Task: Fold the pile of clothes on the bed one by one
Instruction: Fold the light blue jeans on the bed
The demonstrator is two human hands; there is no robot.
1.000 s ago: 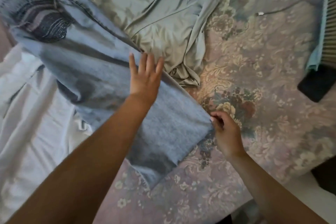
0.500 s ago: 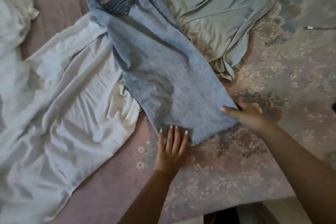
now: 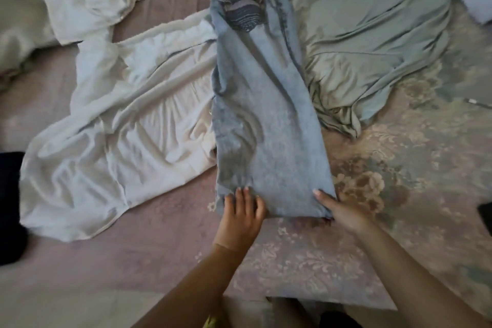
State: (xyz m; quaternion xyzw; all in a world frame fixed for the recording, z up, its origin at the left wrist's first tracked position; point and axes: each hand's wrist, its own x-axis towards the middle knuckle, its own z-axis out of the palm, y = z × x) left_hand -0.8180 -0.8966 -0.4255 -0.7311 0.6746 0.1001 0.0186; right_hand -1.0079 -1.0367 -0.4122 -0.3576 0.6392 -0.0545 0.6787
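Presently the long faded-blue denim garment [image 3: 266, 114], laid out as a narrow strip with a worn, threadbare patch near its far end, runs straight away from the person down the middle of the pink and green floral bedspread [image 3: 399, 194]. Left hand [image 3: 242, 214] lies on the near left corner of the hem, fingers straight and flat on the cloth, pressing rather than gripping. Right hand [image 3: 343, 212] sits at the near right corner; one finger lies on top, and the rest may be tucked under the edge, so a pinch looks likely but cannot be confirmed. Judged step: squaring the hem before folding the strip end to end. Risks: the left long edge overlaps the crumpled white cotton garment [image 3: 119, 128], and the right edge touches the sage-green satin garment [image 3: 372, 34]; lifting the denim could drag either one along or catch a fold of it inside. The left corner is only pressed, so a pull from the right alone could skew the strip. The far end looks bunched and may fold unevenly. The dark object [image 3: 10, 205] at the left border is unidentifiable.
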